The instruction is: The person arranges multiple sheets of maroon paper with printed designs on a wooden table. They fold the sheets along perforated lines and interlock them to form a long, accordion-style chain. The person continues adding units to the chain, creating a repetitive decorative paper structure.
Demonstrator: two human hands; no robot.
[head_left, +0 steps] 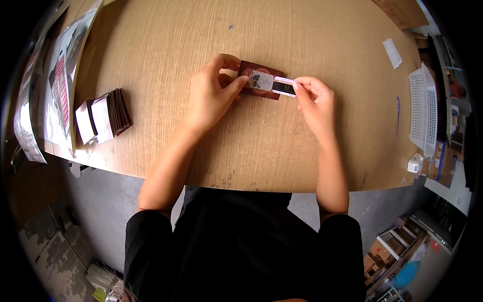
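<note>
Near the middle of the desk, my left hand (216, 83) pinches the left end of a flat dark red card (274, 94), thumb on top and fingers behind. On the card lies a small white printed piece (261, 80) with dark figures on it. From its right end sticks out a narrow black strip with pale pink edges (285, 87). My right hand (316, 100) pinches the outer end of this strip between thumb and forefinger, its other fingers curled. Whether the strip and the white piece are joined I cannot tell.
A fanned stack of dark red cards (119, 111) with white pieces in front stands on the left. Clear plastic sheets (58, 90) lie at the left edge. On the right are a white perforated basket (422, 108), a paper slip (392, 53) and a blue pen-like stick (398, 116).
</note>
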